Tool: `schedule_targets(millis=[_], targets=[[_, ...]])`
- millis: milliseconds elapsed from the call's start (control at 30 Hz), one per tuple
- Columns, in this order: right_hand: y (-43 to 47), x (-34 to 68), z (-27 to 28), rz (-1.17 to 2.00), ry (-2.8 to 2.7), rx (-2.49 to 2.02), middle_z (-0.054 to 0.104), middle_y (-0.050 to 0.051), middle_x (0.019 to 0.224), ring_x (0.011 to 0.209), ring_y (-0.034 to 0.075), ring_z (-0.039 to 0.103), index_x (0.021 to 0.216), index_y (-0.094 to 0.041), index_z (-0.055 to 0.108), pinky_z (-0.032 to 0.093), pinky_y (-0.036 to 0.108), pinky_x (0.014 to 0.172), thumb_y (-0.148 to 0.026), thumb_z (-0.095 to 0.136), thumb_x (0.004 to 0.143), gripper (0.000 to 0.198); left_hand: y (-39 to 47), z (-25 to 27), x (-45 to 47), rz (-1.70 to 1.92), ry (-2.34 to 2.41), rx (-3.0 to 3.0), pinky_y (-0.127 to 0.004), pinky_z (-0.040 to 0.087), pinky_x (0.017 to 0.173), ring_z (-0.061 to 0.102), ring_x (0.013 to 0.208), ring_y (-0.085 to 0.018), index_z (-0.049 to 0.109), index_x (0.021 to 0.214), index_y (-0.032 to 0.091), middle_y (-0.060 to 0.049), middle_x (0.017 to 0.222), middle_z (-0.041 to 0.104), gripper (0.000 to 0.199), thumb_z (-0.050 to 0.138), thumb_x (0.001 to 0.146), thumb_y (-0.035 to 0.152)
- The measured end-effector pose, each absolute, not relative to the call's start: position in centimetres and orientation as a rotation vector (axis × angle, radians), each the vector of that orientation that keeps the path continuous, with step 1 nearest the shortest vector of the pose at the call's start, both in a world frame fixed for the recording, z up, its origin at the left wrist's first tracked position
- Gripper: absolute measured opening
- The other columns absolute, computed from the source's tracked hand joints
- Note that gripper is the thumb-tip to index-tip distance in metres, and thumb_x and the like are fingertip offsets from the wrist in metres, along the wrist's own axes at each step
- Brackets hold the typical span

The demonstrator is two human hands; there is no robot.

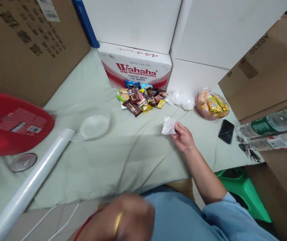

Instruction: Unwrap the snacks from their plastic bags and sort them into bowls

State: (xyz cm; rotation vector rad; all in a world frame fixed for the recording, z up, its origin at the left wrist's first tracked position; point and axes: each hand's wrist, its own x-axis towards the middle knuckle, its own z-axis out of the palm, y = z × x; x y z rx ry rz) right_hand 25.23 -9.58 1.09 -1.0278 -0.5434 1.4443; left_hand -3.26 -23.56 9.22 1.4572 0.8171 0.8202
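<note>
My right hand (183, 136) pinches a small, crinkled, whitish see-through plastic packet (169, 126) between thumb and fingers, just above the cloth. Close to the camera, at the bottom, is my left hand (130, 217), with a gold ring on it and a red cord at the wrist. Motion smears its fingers, so I cannot make out their shape or anything in them. Beyond my right hand lies a pile of wrapped snacks (135, 97). To the right of the pile are clear crumpled plastic bags (183, 100) and a pinkish bowl (207, 115) of yellow-wrapped snacks.
A Wahaba-style red and white carton (138, 68) backs the table. Leftward are a clear plastic bowl (94, 125), a long roll of film (33, 180), a red container (15, 124) and a round lid (23, 162). Rightward lie a phone (226, 131), keys (249, 152) and bottles (276, 122).
</note>
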Motion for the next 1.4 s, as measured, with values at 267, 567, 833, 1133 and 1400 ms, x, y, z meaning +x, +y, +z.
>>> schedule_targets(millis=[267,567,833,1133,1400], targets=[[-11.1,23.8,0.9,1.57,-0.785,-1.06,0.059,-0.001,0.071,0.061,0.011,0.047,0.08,-0.02,0.073,0.042,0.024,0.057,-0.047,0.093,0.069,0.035,-12.5,1.2,1.5,1.0,1.008,1.065,-0.024,0.038,0.057,0.046,0.064,-0.01,0.061,0.086,0.02,0.001,0.076,0.057,0.041,0.078,0.083,0.057],[-10.0,20.7,-0.7,1.641,-0.795,-1.116,0.062,-0.001,0.07,0.061,0.012,0.048,0.077,-0.021,0.07,0.041,0.025,0.058,-0.048,0.091,0.067,0.035,-10.5,-1.8,3.2,0.946,0.846,1.114,-0.027,0.046,0.067,0.058,0.07,-0.015,0.073,0.08,0.017,-0.003,0.074,0.067,0.038,0.084,0.077,0.053],[-8.2,18.2,-2.4,1.52,-0.759,-1.154,0.059,-0.003,0.068,0.062,0.013,0.047,0.079,-0.022,0.068,0.04,0.025,0.058,-0.048,0.086,0.069,0.033,-10.7,-3.0,2.0,1.105,0.982,1.185,-0.026,0.036,0.06,0.046,0.063,-0.011,0.076,0.089,0.018,0.001,0.072,0.059,0.032,0.08,0.081,0.049],[-9.6,18.9,-3.1,1.178,-1.09,-1.272,0.063,0.0,0.088,0.072,0.017,0.053,0.111,-0.031,0.071,0.045,0.03,0.068,-0.053,0.078,0.086,0.034,-10.5,-3.3,2.0,1.2,1.299,1.423,-0.026,0.038,0.062,0.047,0.061,-0.012,0.072,0.082,0.02,0.001,0.071,0.058,0.021,0.067,0.091,0.038],[-9.6,19.8,-2.2,1.259,-1.187,-1.273,0.062,-0.001,0.076,0.07,0.016,0.051,0.085,-0.028,0.076,0.044,0.031,0.07,-0.046,0.082,0.084,0.019,-10.5,-2.9,2.1,1.262,1.24,1.451,-0.027,0.042,0.068,0.053,0.071,-0.014,0.07,0.08,0.021,-0.001,0.079,0.061,0.011,0.071,0.087,0.028]])
